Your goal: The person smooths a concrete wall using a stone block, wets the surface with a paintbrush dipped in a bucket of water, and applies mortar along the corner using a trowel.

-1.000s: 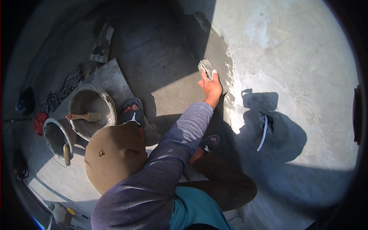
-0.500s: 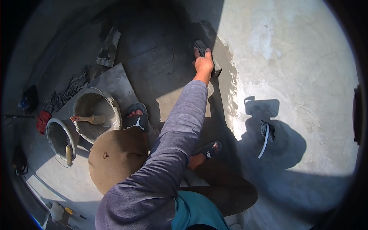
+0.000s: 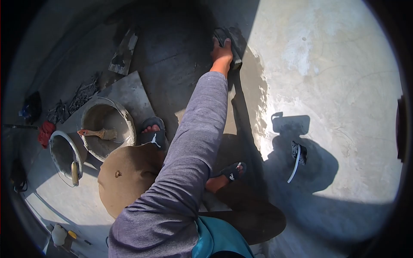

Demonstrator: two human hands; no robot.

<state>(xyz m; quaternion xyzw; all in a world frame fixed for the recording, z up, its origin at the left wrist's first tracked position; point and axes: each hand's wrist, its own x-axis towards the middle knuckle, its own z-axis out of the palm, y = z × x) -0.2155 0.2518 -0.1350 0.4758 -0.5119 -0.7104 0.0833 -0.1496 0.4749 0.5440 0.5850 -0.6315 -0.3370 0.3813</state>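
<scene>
My left hand, at the end of a grey sleeve, grips a dark block-like float. The float lies against the grey cement surface at the upper middle, where the shaded floor meets the pale wall. The thumb and some fingers show on the float; the rest are hidden. A damp, darker cement strip runs beside it. My right hand is out of view.
A large bucket holds a brush. Left of it are a smaller bucket and red cloth. A metal plate lies farther up. A white tube sticks out at right.
My left hand and the float have moved up and slightly left along the cement edge, from sunlight into shade. The arm is stretched farther out.
</scene>
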